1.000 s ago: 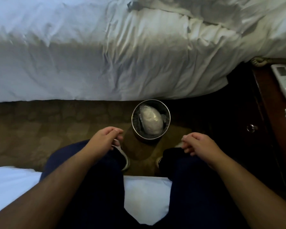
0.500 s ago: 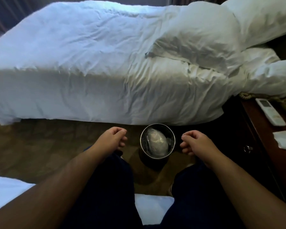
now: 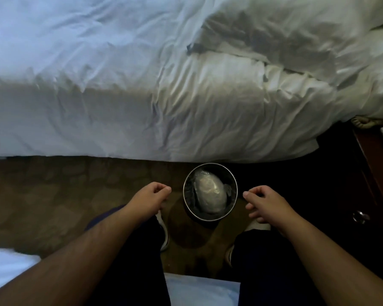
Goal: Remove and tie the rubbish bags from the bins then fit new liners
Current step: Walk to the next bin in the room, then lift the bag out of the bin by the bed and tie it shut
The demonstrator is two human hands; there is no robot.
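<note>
Only the view has dipped; two hands still flank the single bin [image 3: 209, 218].
One round metal bin stands on the carpet [image 3: 75, 195] at the bed's [image 3: 119, 96] near edge, with one pale, shiny rubbish bag [image 3: 210, 195] bundled inside. Left hand [image 3: 152, 198] and right hand [image 3: 266, 203] hover either side, fingers loosely curled, holding nothing.

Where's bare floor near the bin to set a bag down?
Free: brown patterned carpet left of the round metal bin, bordered by the white duvet's hanging edge and the left leg. Crowded: the dark wooden nightstand closes the bin's right; left hand, right hand and both shoes flank its near side.
</note>
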